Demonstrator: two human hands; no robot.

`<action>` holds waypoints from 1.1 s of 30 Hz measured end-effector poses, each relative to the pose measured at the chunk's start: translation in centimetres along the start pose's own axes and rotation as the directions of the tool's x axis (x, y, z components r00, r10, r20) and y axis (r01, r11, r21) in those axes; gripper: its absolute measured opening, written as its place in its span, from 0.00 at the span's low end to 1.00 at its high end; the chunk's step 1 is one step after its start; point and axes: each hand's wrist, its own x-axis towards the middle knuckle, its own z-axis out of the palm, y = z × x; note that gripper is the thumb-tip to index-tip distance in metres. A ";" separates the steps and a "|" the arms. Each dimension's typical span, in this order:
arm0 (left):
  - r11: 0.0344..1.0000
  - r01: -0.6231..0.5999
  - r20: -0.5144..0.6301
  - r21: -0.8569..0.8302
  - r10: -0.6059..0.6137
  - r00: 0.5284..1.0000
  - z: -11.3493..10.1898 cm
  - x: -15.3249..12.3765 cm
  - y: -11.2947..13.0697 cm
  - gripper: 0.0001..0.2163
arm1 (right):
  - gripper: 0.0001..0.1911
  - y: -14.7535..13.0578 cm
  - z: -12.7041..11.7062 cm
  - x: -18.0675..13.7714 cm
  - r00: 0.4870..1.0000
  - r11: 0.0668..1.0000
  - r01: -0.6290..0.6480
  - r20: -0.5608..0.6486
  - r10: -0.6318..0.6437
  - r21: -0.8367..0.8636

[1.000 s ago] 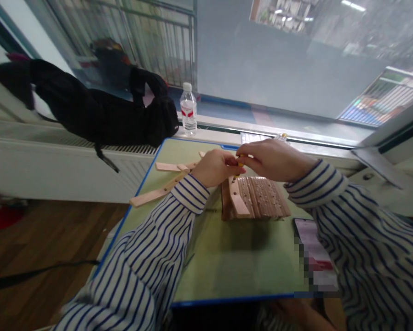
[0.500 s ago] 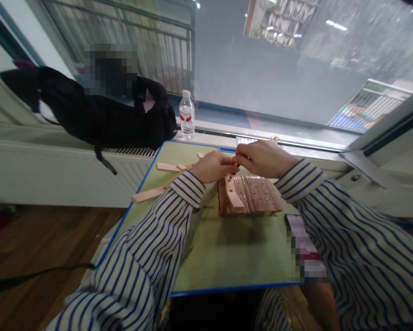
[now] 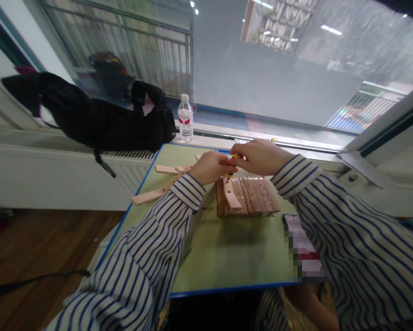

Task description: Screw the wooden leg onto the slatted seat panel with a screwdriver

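Observation:
Above a block of stacked corrugated cardboard (image 3: 258, 196), my two hands meet on a small yellow-and-black screwdriver (image 3: 230, 174). My right hand (image 3: 261, 157) is closed round the top of its handle. Lower down, the fingers of my left hand (image 3: 210, 167) pinch it. Its tip points down at the far end of a pale wooden piece (image 3: 232, 200), which lies on the left side of the block and has dark holes or screws in it. My fingers cover much of the tool.
Joined pale wooden strips (image 3: 147, 196) lie left on the green blue-edged table (image 3: 223, 266). A phone (image 3: 301, 239) rests near its right edge. On the sill stand a water bottle (image 3: 185, 118) and a black bag (image 3: 106, 122), before the window.
My right hand has turned slightly on the screwdriver's handle, showing more yellow between the fingers. The block and wooden strips stay put on the table; the view has shifted a little.

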 end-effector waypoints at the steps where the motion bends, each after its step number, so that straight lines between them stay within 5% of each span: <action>1: 1.000 0.006 -0.001 -0.017 -0.006 1.000 0.0 0.0 0.0 0.12 | 0.22 0.0 -0.1 0.0 1.000 1.000 0.012 0.005 -0.012 0.009; 18: 0.997 -0.076 0.155 -0.012 0.077 0.985 -0.6 -0.2 -0.1 0.14 | 0.27 -0.2 0.7 -0.2 0.999 0.999 -0.028 -0.025 0.027 -0.031; 25: 0.999 -0.050 0.019 0.004 0.050 0.999 -0.7 -0.3 0.5 0.12 | 0.26 -0.3 0.3 0.0 0.999 0.999 -0.042 0.020 0.043 -0.032; 33: 1.000 -0.003 0.013 0.014 0.003 1.000 -1.0 -0.2 0.3 0.15 | 0.23 0.2 -0.9 0.1 0.998 1.000 0.021 0.056 -0.022 0.018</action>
